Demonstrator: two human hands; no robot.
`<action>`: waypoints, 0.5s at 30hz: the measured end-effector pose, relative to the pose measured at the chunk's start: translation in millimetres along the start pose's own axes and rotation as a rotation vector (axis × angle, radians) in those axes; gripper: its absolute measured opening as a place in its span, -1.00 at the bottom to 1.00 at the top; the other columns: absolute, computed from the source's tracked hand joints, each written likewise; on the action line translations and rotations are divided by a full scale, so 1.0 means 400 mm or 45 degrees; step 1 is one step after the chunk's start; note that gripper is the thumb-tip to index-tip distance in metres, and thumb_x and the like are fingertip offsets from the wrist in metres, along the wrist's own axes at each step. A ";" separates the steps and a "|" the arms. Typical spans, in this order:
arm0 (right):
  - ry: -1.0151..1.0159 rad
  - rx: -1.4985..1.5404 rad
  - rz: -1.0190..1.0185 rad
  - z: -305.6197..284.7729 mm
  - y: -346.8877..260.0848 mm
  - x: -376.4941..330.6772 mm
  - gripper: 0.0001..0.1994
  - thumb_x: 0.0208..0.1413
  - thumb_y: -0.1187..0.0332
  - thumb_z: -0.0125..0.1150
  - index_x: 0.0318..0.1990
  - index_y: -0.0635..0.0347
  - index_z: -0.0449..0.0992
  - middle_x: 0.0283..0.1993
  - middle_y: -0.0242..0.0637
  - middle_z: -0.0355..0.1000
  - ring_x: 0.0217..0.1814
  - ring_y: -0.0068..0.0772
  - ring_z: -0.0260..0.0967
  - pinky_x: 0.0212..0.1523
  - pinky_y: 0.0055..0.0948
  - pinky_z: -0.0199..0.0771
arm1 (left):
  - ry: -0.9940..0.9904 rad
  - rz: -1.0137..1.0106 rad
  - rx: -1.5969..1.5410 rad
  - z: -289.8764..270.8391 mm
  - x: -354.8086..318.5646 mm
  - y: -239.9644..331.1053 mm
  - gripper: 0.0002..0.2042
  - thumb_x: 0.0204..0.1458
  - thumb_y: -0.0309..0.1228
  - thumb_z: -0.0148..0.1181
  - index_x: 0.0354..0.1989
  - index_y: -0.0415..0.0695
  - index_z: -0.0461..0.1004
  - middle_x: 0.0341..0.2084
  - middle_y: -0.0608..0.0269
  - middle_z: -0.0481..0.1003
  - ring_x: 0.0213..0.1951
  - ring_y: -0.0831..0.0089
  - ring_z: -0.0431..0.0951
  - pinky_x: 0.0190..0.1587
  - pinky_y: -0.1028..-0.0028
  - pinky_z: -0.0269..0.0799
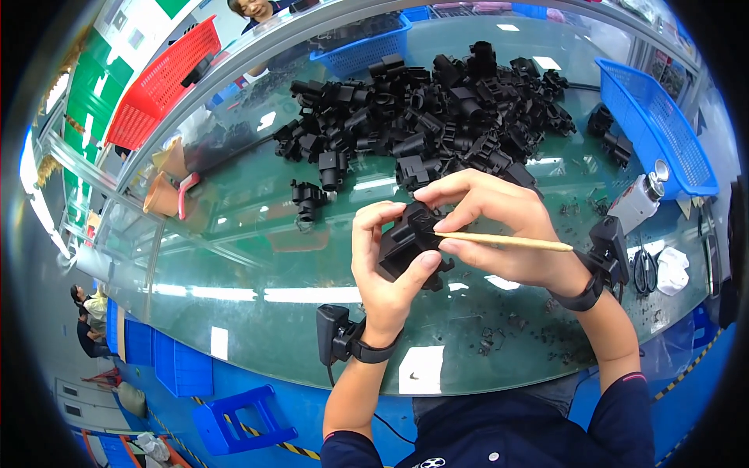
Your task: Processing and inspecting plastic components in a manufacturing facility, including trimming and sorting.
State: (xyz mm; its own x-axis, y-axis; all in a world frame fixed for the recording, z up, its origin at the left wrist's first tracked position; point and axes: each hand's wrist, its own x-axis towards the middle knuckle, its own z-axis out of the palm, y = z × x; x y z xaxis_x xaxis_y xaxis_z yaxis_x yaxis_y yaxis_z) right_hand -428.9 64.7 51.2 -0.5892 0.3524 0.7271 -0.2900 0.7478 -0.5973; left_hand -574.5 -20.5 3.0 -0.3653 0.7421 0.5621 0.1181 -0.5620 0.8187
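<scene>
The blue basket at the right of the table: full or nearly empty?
Nearly empty: the blue basket shows bare mesh; the black parts lie heaped on the glass table instead.

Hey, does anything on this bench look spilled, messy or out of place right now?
Small black scraps are scattered over the glass table below the right hand, like trimmings. One black part sits apart from the big pile of black parts. The left hand holds a black part; the right holds a thin stick.
</scene>
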 end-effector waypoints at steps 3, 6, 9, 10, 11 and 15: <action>-0.012 -0.026 0.002 0.002 0.000 -0.002 -0.89 -0.19 0.52 0.21 -0.46 0.27 0.41 -0.14 -0.13 0.37 -0.18 -0.28 0.39 -0.22 -0.45 0.43 | -0.007 0.004 -0.003 0.001 0.002 0.001 -0.50 -0.29 -0.40 0.32 -0.12 -0.25 0.28 -0.16 0.16 0.24 -0.09 0.39 0.28 0.01 0.45 0.16; -0.024 -0.090 -0.025 0.000 0.003 -0.004 -0.88 -0.21 0.50 0.22 -0.45 0.25 0.42 -0.14 -0.14 0.37 -0.20 -0.26 0.39 -0.24 -0.45 0.41 | -0.017 0.041 0.045 0.001 0.003 0.005 -0.51 -0.29 -0.42 0.32 -0.12 -0.25 0.29 -0.17 0.16 0.24 -0.09 0.40 0.28 0.01 0.45 0.18; -0.070 -0.326 -0.181 -0.010 0.006 -0.001 -0.86 -0.22 0.47 0.23 -0.44 0.22 0.43 -0.16 -0.17 0.38 -0.24 -0.25 0.38 -0.26 -0.43 0.38 | -0.031 0.068 0.096 0.006 0.010 0.017 -0.52 -0.28 -0.44 0.32 -0.13 -0.25 0.30 -0.19 0.17 0.24 -0.11 0.41 0.28 -0.01 0.46 0.21; -0.071 -0.390 -0.234 -0.012 0.006 0.001 -0.86 -0.22 0.45 0.23 -0.44 0.22 0.44 -0.17 -0.19 0.38 -0.25 -0.25 0.38 -0.27 -0.43 0.37 | -0.030 0.067 0.097 0.006 0.011 0.018 -0.52 -0.28 -0.44 0.32 -0.13 -0.25 0.30 -0.19 0.17 0.24 -0.11 0.41 0.28 -0.01 0.46 0.21; -0.071 -0.455 -0.287 -0.014 0.006 0.001 -0.86 -0.23 0.44 0.23 -0.44 0.21 0.44 -0.18 -0.21 0.38 -0.27 -0.26 0.37 -0.28 -0.42 0.36 | -0.046 0.078 0.116 0.006 0.012 0.018 -0.52 -0.28 -0.45 0.32 -0.13 -0.25 0.30 -0.20 0.17 0.24 -0.11 0.41 0.29 -0.02 0.46 0.22; -0.123 -0.437 -0.282 -0.017 0.004 0.002 -0.84 -0.24 0.46 0.25 -0.43 0.19 0.43 -0.15 -0.14 0.40 -0.22 -0.19 0.40 -0.26 -0.37 0.39 | -0.067 0.090 0.141 0.002 0.013 0.021 -0.53 -0.27 -0.44 0.32 -0.13 -0.26 0.31 -0.20 0.17 0.24 -0.12 0.42 0.30 -0.04 0.46 0.25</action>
State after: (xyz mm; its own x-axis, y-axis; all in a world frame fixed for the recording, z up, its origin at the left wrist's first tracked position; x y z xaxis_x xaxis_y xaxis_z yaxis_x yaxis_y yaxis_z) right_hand -424.7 69.9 53.2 -0.6134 0.1198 0.7807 -0.1592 0.9494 -0.2708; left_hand -574.6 -21.2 12.9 -0.3039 0.7216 0.6220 0.2443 -0.5720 0.7830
